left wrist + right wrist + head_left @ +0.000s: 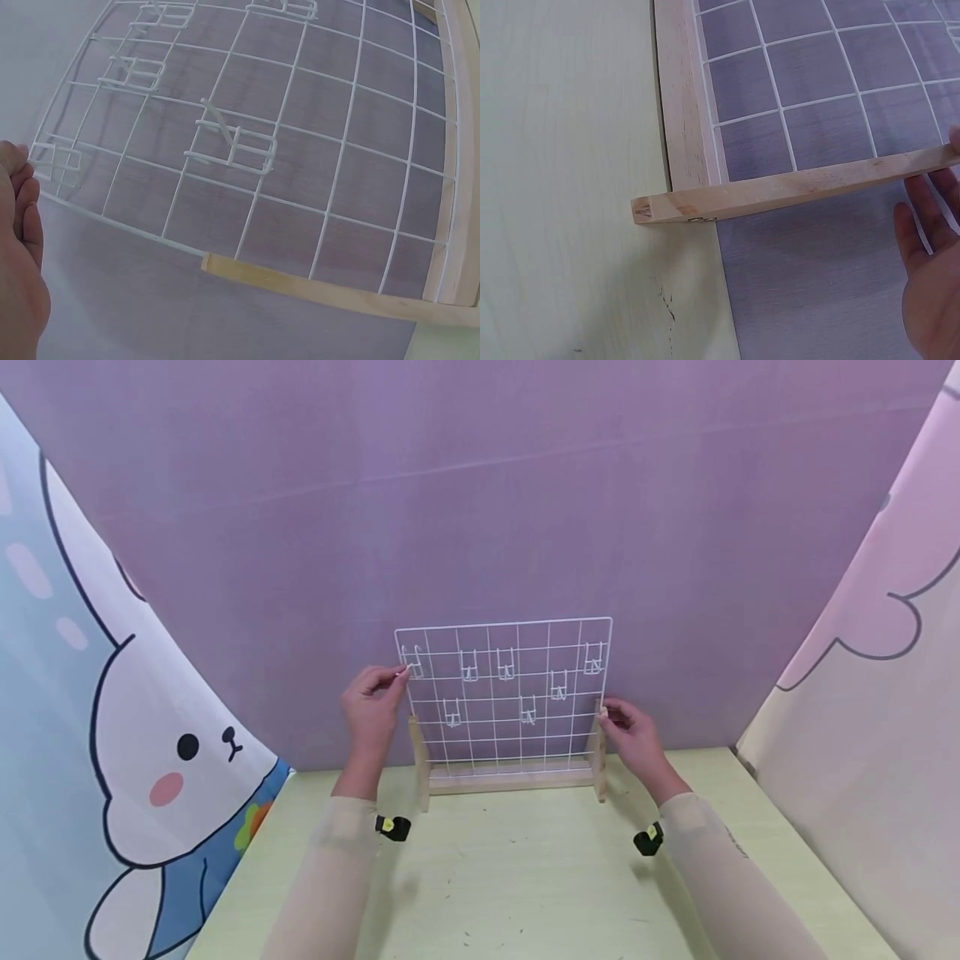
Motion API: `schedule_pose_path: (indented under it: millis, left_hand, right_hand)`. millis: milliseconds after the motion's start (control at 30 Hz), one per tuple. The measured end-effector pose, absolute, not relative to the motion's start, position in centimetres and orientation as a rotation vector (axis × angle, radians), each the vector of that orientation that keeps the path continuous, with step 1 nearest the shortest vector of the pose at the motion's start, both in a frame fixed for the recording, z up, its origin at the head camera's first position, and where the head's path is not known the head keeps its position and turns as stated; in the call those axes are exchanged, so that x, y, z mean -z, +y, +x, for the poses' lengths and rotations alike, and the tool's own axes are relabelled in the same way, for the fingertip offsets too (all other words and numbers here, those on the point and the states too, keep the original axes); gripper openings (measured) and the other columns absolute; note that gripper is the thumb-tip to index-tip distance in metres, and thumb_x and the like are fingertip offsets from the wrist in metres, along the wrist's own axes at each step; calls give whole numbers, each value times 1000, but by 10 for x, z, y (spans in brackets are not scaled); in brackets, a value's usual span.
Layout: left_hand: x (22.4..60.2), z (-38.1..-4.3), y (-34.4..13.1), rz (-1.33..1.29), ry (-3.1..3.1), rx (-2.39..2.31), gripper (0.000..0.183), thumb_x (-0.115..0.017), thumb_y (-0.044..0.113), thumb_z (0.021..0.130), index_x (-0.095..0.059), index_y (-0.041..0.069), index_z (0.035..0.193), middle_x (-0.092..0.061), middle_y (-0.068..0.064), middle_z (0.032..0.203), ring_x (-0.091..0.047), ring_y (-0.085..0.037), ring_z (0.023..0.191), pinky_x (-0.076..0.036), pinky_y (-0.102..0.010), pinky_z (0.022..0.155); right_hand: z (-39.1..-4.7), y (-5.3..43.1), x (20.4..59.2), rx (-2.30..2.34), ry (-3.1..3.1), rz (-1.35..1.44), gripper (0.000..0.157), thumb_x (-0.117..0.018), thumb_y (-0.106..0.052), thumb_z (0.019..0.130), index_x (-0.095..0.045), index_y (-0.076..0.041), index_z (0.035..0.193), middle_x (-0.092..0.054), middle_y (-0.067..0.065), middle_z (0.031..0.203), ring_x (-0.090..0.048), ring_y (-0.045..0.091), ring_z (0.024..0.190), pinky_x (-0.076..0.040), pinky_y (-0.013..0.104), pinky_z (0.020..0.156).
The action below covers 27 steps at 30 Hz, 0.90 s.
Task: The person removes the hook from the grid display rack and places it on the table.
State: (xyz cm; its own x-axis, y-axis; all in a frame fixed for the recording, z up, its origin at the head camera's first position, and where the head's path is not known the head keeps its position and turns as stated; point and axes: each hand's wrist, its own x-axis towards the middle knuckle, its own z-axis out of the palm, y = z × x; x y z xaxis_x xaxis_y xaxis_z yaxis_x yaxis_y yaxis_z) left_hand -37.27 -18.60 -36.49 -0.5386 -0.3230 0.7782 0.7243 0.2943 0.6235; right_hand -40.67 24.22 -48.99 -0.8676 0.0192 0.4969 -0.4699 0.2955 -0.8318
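Note:
A white wire grid panel (504, 623) stands upright in a wooden stand (517, 783), with several white wire hooks (469, 673) hung on its bars. At the panel's upper left edge my left hand (372, 706) pinches the peg of the leftmost hook (56, 166) between thumb and fingertips. That hook lies against the grid bars. My right hand (637, 742) holds the top of the stand's right wooden post (795, 184), thumb in front and fingers behind it. Part of the right hand falls outside the right wrist view.
The stand rests near the back edge of a pale wooden table (510, 877), scattered with small dark specks. A purple backdrop (480, 510) rises behind it. Printed panels flank both sides, a cartoon rabbit (180, 710) on the left. Each sleeve carries a black wrist camera (394, 828).

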Motion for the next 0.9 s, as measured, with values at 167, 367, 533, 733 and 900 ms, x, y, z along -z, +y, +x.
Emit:
schedule_pose_path:
  millis: [167,367,533,733,900]
  left_hand:
    - [380,-380,-199,-372,-1666,1442,6,-86,-7,92,-84,-5,98,-76,-26,92,-66,-8,82,-54,-15,76]
    - [395,-371,-210,-354,-1696,1467,8,-89,-3,91,-85,-2,98,-75,-23,92,-67,-9,83,-54,-16,76]
    - [408,-361,-218,-319,-1752,1477,8,-88,-2,93,-84,-3,100,-75,-24,93,-67,-8,84,-54,-15,75]
    - [426,-348,-227,-239,-1880,1460,8,-87,5,96,-85,3,104,-77,-15,97,-68,-10,87,-55,-16,72]
    - [441,-338,-232,-209,-1982,1439,6,-86,9,99,-85,6,104,-78,-9,97,-70,-14,86,-56,-17,68]
  right_hand:
    - [-411,246,496,-1588,-2146,402,33,-72,-6,107,-68,4,138,-72,27,126,-65,6,104,-54,12,92]
    - [-412,245,499,-1595,-2130,383,33,-73,-6,107,-69,3,138,-73,27,125,-66,10,105,-55,13,92]
    - [-411,241,501,-1599,-2139,348,34,-69,-6,109,-66,3,142,-70,28,130,-64,12,108,-53,11,93]
    - [-400,232,490,-1656,-2136,319,34,-66,-2,110,-63,7,142,-66,32,132,-63,25,112,-53,11,91]
    - [-402,235,493,-1637,-2138,351,35,-65,-8,112,-63,4,145,-67,30,133,-63,35,117,-53,11,91]
